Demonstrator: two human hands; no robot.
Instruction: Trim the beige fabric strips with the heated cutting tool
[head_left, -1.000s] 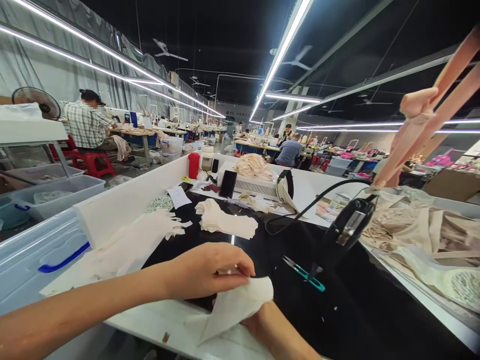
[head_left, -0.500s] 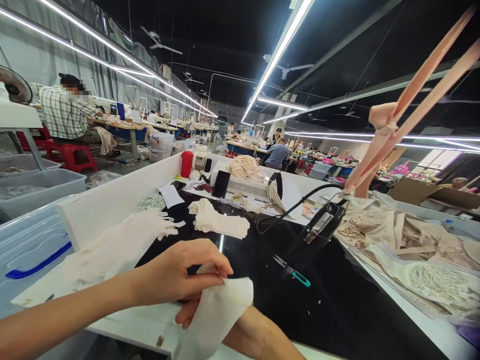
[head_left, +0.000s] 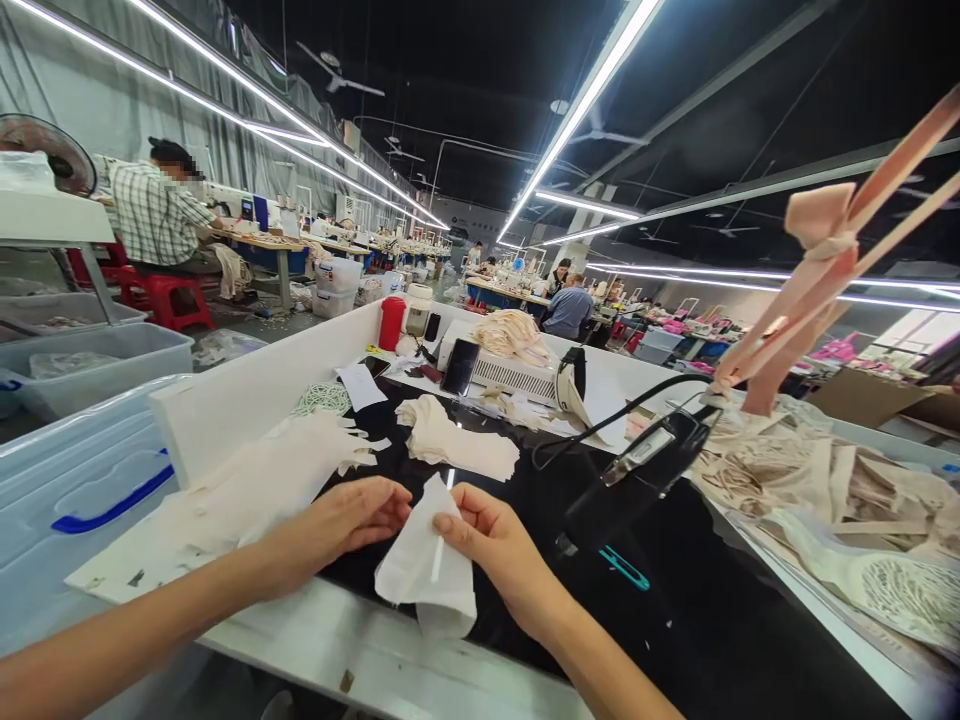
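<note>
My right hand (head_left: 487, 530) pinches a white fabric piece (head_left: 427, 570) between thumb and fingers, and the piece hangs down over the table's front edge. My left hand (head_left: 371, 515) is just left of the fabric's upper part, its fingers loosely bent and no cloth visibly gripped. Beyond the hands, a stack of cream fabric pieces (head_left: 457, 440) lies on the black tabletop (head_left: 540, 600). A larger spread of cream cut pieces (head_left: 247, 480) lies to the left. To the right are turquoise thread snips (head_left: 626, 568), their blades hidden behind a hanging black tool.
The black corded tool (head_left: 637, 460) hangs from knotted peach straps (head_left: 795, 290) over the right side. Behind stand a phone (head_left: 460, 367), a red cup (head_left: 391, 323) and a white machine (head_left: 499, 375) topped with fabric. Fabric heaps (head_left: 840, 490) fill the right. Co-workers (head_left: 157, 215) sit farther off.
My hands were crossed, with the fabric draped over my right wrist. Now they are apart, and my right hand holds the fabric up front. The view has shifted slightly, and the tool now overlaps the snips.
</note>
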